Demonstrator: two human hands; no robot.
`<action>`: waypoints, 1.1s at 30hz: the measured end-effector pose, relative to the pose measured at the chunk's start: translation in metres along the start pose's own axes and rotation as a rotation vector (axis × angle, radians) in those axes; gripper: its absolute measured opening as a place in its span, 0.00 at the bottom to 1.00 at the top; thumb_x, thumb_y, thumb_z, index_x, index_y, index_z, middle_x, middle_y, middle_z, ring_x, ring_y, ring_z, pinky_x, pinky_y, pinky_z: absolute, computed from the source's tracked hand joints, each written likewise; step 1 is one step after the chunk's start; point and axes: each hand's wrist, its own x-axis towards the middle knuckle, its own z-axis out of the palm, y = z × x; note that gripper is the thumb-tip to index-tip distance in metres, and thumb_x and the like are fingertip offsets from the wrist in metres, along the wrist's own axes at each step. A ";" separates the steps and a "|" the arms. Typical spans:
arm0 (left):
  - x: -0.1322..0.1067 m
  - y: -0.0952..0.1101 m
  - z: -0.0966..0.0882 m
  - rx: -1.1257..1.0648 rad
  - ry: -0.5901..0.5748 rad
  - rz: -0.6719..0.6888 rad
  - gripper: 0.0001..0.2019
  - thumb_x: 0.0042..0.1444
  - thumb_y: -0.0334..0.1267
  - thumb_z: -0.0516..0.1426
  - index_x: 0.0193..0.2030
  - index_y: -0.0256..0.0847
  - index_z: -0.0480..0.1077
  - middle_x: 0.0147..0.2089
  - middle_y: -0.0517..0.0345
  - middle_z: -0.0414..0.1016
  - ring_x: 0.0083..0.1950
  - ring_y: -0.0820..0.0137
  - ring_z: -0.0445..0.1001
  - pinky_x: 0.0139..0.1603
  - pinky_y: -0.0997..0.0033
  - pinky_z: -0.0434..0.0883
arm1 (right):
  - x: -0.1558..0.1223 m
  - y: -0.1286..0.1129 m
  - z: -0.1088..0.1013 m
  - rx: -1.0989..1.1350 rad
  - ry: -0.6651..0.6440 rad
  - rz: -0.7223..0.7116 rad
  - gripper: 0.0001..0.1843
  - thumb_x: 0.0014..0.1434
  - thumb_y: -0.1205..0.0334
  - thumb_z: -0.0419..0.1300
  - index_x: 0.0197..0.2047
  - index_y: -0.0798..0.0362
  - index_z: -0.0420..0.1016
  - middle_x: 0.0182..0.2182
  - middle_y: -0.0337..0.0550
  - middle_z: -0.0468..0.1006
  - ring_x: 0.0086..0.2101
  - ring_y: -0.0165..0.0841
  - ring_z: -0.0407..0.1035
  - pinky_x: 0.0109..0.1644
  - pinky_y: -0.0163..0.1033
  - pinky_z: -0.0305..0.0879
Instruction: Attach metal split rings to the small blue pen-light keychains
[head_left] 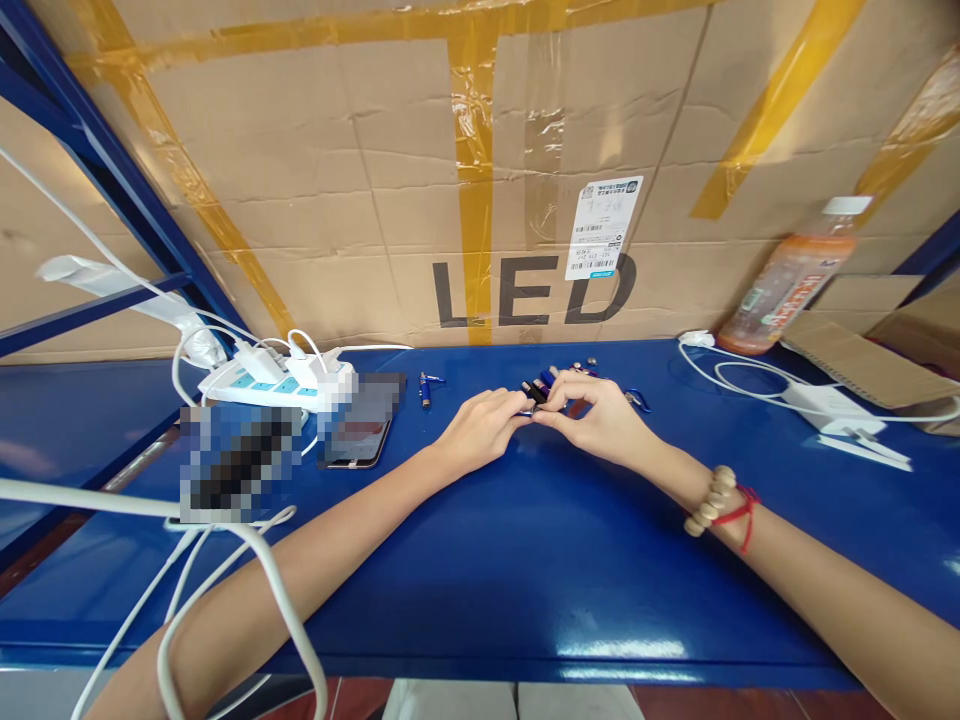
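Note:
Both my hands meet over the middle of the blue metal shelf (525, 560). My left hand (480, 428) is closed in a pinch on a small black and blue part (535, 392). My right hand (596, 415) has its fingers curled round the same small part from the other side. A wooden bead bracelet with a red string (716, 500) sits on my right wrist. Several tiny loose parts (581, 368) lie just behind my fingers, and a small blue tool (426, 388) lies to the left of them.
A white power strip (274, 383) with plugged chargers and a phone (360, 425) lie at the left. White cables (225, 560) cross the front left. An orange drink bottle (791, 280) leans at the right, beside a white charger (825, 405). A taped cardboard box (525, 180) marked LED stands behind.

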 end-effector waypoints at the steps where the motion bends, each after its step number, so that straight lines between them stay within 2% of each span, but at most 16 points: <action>1: 0.000 0.000 0.000 0.018 0.013 0.012 0.10 0.64 0.37 0.44 0.37 0.38 0.63 0.33 0.54 0.73 0.34 0.68 0.72 0.36 0.70 0.67 | 0.000 -0.002 0.000 0.016 0.003 0.036 0.14 0.52 0.58 0.61 0.19 0.53 0.69 0.21 0.40 0.70 0.26 0.29 0.64 0.29 0.36 0.60; 6: 0.001 0.001 -0.001 0.049 0.015 -0.006 0.11 0.64 0.38 0.44 0.38 0.38 0.66 0.33 0.55 0.75 0.34 0.68 0.72 0.37 0.70 0.67 | 0.002 -0.008 0.001 0.140 -0.030 0.272 0.14 0.49 0.56 0.61 0.18 0.54 0.70 0.19 0.39 0.70 0.22 0.28 0.63 0.27 0.35 0.60; 10: 0.003 0.002 0.000 -0.018 0.017 -0.067 0.10 0.64 0.37 0.46 0.48 0.39 0.65 0.44 0.54 0.76 0.40 0.68 0.73 0.43 0.68 0.68 | 0.002 -0.006 0.004 0.258 -0.060 0.455 0.17 0.48 0.49 0.61 0.19 0.55 0.71 0.17 0.38 0.70 0.19 0.26 0.62 0.23 0.34 0.60; 12: 0.004 0.002 0.001 -0.037 0.005 -0.095 0.11 0.63 0.36 0.47 0.49 0.40 0.65 0.46 0.55 0.75 0.41 0.68 0.73 0.45 0.68 0.69 | 0.002 -0.003 0.005 0.260 -0.065 0.483 0.20 0.48 0.45 0.60 0.19 0.55 0.71 0.16 0.38 0.70 0.18 0.26 0.62 0.22 0.34 0.60; 15: 0.005 0.002 0.002 -0.031 -0.011 -0.132 0.11 0.63 0.35 0.47 0.48 0.40 0.66 0.46 0.55 0.75 0.42 0.67 0.73 0.46 0.67 0.69 | 0.002 0.001 0.003 0.156 -0.019 0.382 0.21 0.49 0.44 0.60 0.21 0.55 0.72 0.19 0.39 0.72 0.20 0.27 0.64 0.24 0.34 0.61; 19: 0.007 0.004 0.000 -0.047 -0.033 -0.164 0.12 0.63 0.33 0.45 0.49 0.40 0.66 0.46 0.54 0.75 0.43 0.67 0.73 0.46 0.67 0.70 | 0.002 0.007 -0.004 -0.039 0.077 0.146 0.15 0.48 0.49 0.64 0.33 0.52 0.78 0.29 0.42 0.76 0.25 0.28 0.67 0.28 0.35 0.64; 21: 0.007 0.005 -0.002 -0.074 -0.063 -0.179 0.12 0.63 0.32 0.45 0.49 0.39 0.66 0.44 0.54 0.75 0.42 0.68 0.73 0.44 0.69 0.70 | 0.003 0.010 -0.007 -0.045 0.053 0.032 0.13 0.51 0.51 0.63 0.35 0.50 0.79 0.33 0.43 0.76 0.27 0.29 0.68 0.28 0.35 0.64; 23: 0.007 0.006 -0.003 -0.099 -0.099 -0.189 0.12 0.63 0.32 0.45 0.49 0.39 0.66 0.43 0.55 0.75 0.41 0.69 0.73 0.43 0.70 0.69 | 0.003 0.012 -0.008 -0.014 0.021 -0.045 0.11 0.53 0.53 0.61 0.33 0.50 0.80 0.33 0.43 0.77 0.30 0.30 0.69 0.29 0.35 0.65; 26: 0.007 0.005 -0.003 -0.116 -0.145 -0.184 0.12 0.64 0.32 0.43 0.48 0.40 0.65 0.42 0.56 0.75 0.42 0.68 0.73 0.45 0.68 0.68 | 0.003 0.013 -0.008 0.043 0.007 -0.064 0.11 0.53 0.53 0.61 0.29 0.50 0.79 0.31 0.43 0.76 0.30 0.31 0.70 0.30 0.36 0.65; 30: 0.007 0.005 -0.003 -0.189 -0.158 -0.161 0.12 0.64 0.33 0.43 0.50 0.40 0.63 0.50 0.52 0.72 0.50 0.66 0.70 0.50 0.64 0.66 | 0.004 0.014 -0.007 0.108 0.011 -0.006 0.12 0.51 0.50 0.63 0.25 0.50 0.79 0.29 0.43 0.75 0.29 0.31 0.69 0.27 0.36 0.64; 33: 0.006 0.005 -0.005 -0.271 -0.162 -0.181 0.11 0.64 0.33 0.44 0.51 0.40 0.61 0.52 0.50 0.70 0.53 0.66 0.69 0.53 0.64 0.65 | 0.004 0.017 -0.005 0.158 0.021 0.042 0.14 0.49 0.48 0.63 0.25 0.49 0.79 0.28 0.43 0.75 0.30 0.32 0.69 0.29 0.38 0.66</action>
